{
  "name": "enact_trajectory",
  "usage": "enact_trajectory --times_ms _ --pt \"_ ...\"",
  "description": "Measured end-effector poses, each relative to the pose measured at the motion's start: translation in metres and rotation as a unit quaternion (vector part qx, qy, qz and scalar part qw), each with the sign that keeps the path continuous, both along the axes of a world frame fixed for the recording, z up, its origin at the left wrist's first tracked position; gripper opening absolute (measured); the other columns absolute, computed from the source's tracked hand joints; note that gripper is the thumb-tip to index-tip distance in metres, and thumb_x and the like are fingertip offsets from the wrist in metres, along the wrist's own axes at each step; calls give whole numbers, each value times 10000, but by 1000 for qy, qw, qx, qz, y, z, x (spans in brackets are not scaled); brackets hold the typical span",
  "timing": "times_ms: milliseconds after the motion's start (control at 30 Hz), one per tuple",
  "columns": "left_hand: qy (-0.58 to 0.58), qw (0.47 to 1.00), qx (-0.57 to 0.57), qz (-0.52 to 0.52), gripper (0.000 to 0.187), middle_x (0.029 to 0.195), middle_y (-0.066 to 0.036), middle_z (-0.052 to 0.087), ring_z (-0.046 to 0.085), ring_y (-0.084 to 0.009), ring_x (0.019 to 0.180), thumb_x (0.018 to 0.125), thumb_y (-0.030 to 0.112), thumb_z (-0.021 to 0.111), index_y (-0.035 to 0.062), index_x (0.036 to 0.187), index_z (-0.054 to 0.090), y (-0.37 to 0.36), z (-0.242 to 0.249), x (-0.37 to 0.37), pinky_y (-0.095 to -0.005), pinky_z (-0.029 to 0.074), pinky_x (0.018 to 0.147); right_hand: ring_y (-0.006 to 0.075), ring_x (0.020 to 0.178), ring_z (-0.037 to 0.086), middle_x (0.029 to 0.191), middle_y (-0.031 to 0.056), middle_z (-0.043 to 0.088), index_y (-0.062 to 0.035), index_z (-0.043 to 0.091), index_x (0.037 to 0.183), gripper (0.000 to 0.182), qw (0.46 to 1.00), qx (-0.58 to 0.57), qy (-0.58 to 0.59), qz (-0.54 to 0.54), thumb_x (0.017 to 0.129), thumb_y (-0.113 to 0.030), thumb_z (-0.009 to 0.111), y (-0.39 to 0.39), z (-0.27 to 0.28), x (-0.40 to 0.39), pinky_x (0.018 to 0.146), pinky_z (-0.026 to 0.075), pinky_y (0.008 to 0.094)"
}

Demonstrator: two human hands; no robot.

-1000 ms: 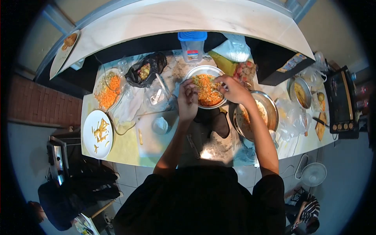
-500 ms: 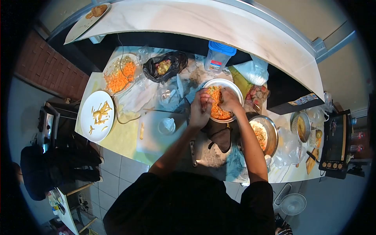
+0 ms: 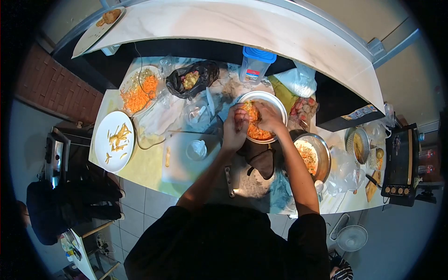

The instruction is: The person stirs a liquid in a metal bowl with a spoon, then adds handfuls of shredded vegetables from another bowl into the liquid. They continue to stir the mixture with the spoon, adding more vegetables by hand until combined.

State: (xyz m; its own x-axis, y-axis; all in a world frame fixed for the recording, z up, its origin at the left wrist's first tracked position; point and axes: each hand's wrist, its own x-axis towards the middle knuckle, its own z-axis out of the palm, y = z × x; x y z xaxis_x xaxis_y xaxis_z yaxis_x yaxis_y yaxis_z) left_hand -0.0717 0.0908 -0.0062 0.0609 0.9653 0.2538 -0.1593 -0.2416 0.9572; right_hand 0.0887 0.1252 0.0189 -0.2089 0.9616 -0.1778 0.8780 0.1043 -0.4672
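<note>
both hands, left hand (image 3: 236,122) and right hand (image 3: 269,118), curl half-closed over the white bowl (image 3: 279,106), touching its shredded orange mix (image 3: 258,132); whether they grip any, i cannot tell. the fingertips are partly hidden. left of the bowl sits a black bag (image 3: 201,84).

We observe the left hand (image 3: 236,123) and right hand (image 3: 272,119) at an orange shredded mixture (image 3: 260,133) in a white bowl (image 3: 269,97), fingers partly hidden. We note a dark cloth (image 3: 262,163) just below the bowl, and a metal bowl (image 3: 328,161) of food beside the right forearm (image 3: 298,170). Near the table's (image 3: 150,179) left edge, we record a white plate (image 3: 102,140) of pale strips. A blue-lidded container (image 3: 253,69) stands beyond the white bowl, right of an open black bag (image 3: 174,86).
</note>
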Motion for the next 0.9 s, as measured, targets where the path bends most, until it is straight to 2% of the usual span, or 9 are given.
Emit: enact_trajectory --times_ms 67,233,300,433,467,533,600,800,900 --pt "-1 1000 -5 -3 376 974 -49 546 574 -78 834 887 -14 524 6 1252 435 0 1 0 -187 448 709 342 1225 459 1256 170 520 -76 507 1228 557 999 -38 7 -2 713 -98 718 -1 -6 -1 1027 375 392" --pt "-7 1000 -14 -8 375 979 -48 546 577 -79 843 884 -26 524 6 1248 439 0 -1 -2 -182 445 708 357 1185 496 1231 196 539 -62 545 1203 493 998 -1 35 51 730 -21 677 -1 -21 8 980 416 408" --pt "-10 1000 -20 -19 343 1011 -62 544 589 -120 920 928 46 553 19 1251 439 0 -3 -2 -248 461 825 361 1176 503 1221 195 550 -58 554 1191 477 996 28 59 57 731 -9 671 -2 -19 12 974 420 405" --pt "-11 999 -22 -30 342 1002 -63 548 587 -121 918 925 40 547 12 1248 438 0 2 -3 -250 460 828 365 1106 551 1107 209 607 2 572 1133 395 991 61 77 95 752 -28 674 0 -8 22 947 445 379" --pt "-15 1000 -12 -21 356 988 -50 547 566 -85 858 899 -5 530 6 1242 436 0 2 -2 -206 440 752 364 1090 558 1096 209 610 8 575 1123 385 988 83 91 95 754 -27 678 0 -8 24 938 448 366" --pt "-20 1000 0 -14 376 974 -36 546 546 -49 798 873 -50 513 -1 1237 433 1 0 -1 -162 421 676 345 1074 565 1090 207 611 10 573 1120 367 988 73 109 76 773 -43 679 1 0 24 935 443 356" --pt "-2 1000 -18 -24 340 993 -64 550 586 -128 922 912 16 518 -1 1241 435 1 -1 -3 -249 456 841 326 1059 573 1084 204 612 11 571 1117 350 988 62 128 59 792 -60 679 1 10 23 931 438 345" --pt "-27 999 -5 -39 347 1033 -73 537 579 -135 926 902 7 516 -1 1239 436 2 -5 -4 -250 456 852 254 1053 568 1094 202 610 8 553 1135 301 976 65 205 16 880 -130 633 -3 29 17 934 418 336" --pt "-16 999 23 -29 363 987 -74 538 584 -113 871 885 -18 501 -28 1237 411 5 -6 -1 -211 462 756 258 1097 550 1149 202 602 25 527 1209 374 973 -5 228 -15 893 -145 629 0 24 20 966 402 327"
